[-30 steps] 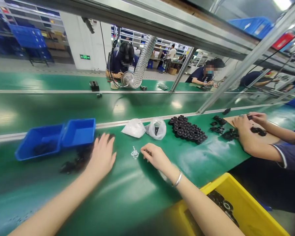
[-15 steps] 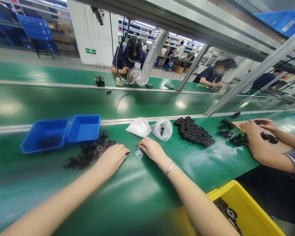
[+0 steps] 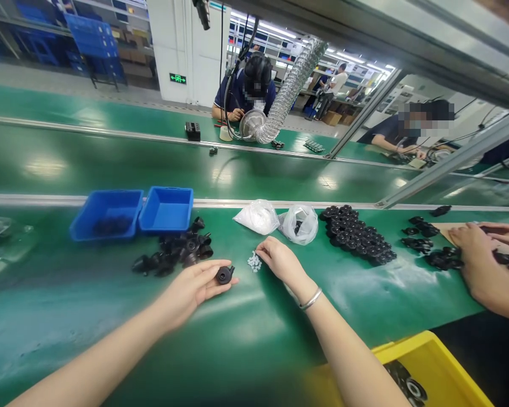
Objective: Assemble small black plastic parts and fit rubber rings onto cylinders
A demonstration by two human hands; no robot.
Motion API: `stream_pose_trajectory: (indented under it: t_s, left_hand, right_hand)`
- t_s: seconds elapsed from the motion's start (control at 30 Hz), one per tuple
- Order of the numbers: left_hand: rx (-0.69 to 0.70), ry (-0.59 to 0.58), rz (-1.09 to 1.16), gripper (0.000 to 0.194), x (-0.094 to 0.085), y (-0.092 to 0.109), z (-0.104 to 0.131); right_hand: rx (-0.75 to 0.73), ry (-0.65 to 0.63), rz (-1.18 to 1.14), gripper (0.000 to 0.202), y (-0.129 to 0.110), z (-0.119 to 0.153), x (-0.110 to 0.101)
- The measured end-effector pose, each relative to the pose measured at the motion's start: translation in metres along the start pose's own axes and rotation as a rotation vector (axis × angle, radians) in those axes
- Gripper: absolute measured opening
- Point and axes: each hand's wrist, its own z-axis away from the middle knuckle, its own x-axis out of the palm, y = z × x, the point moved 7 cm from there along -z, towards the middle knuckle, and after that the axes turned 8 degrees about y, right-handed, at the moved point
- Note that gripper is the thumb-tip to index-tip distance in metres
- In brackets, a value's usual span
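My left hand [image 3: 199,282] grips a round black plastic part [image 3: 224,275] with a short side spout, its ringed face turned up. The fingers of my right hand [image 3: 277,259] are pinched at the edge of a small pile of light grey pieces [image 3: 254,261]; whatever lies between the fingertips is too small to make out. Beyond my left hand lies a loose heap of black parts [image 3: 186,244]. Behind the grey pile sit a clear bag of white pieces [image 3: 258,217] and an open clear bag [image 3: 307,226] with something black inside.
Two blue bins [image 3: 167,209] stand at the back left. Rows of black parts [image 3: 356,234] fill the bench's right side. A co-worker's hands [image 3: 477,240] work at far right. A yellow crate [image 3: 432,350] sits low at front right. A silver duct [image 3: 294,85] hangs across the bench.
My left hand has turned over, so the black part in it now shows. My right hand stays at the grey pile. The whole view has shifted, moving the scene rightward.
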Motion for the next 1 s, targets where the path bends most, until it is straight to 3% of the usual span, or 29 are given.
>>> stream_pose_trajectory:
  t_s: [0.27,0.4,0.5,0.6,0.7,0.77,0.83,0.9,1.0]
  left_hand:
    - [0.136,-0.082,-0.251,0.043,0.003,0.000,0.002]
    - [0.087,-0.110,-0.315,0.045,0.002,-0.003,0.004]
    - [0.135,-0.121,-0.352,0.036,-0.001,0.001,0.006]
    - [0.159,-0.131,-0.271,0.029,0.001,0.004,0.008]
    - [0.046,-0.153,-0.079,0.027,0.009,-0.003,0.009]
    - [-0.056,-0.158,-0.029,0.021,0.013,-0.013,0.010]
    - [-0.098,-0.159,-0.047,0.029,0.015,-0.020,0.010]
    - [-0.079,-0.158,-0.095,0.037,0.014,-0.023,0.009]
    - [-0.027,-0.154,-0.143,0.029,0.011,-0.023,0.007]
  right_hand:
    - [0.030,0.021,-0.034,0.017,-0.002,0.003,0.000]
    - [0.061,0.045,-0.119,0.018,0.004,0.004,0.001]
    - [0.105,0.074,-0.197,0.021,0.004,0.005,-0.005]
    - [0.265,0.075,-0.485,0.028,-0.002,0.011,-0.016]
    - [0.460,0.037,-0.861,0.031,-0.016,0.022,-0.019]
    - [0.521,0.014,-0.969,0.031,-0.026,0.029,-0.015]
    - [0.561,0.001,-1.036,0.031,-0.034,0.036,-0.008]
    - [0.594,-0.015,-1.105,0.030,-0.038,0.040,0.001]
    - [0.634,-0.047,-1.210,0.029,-0.045,0.041,0.008]
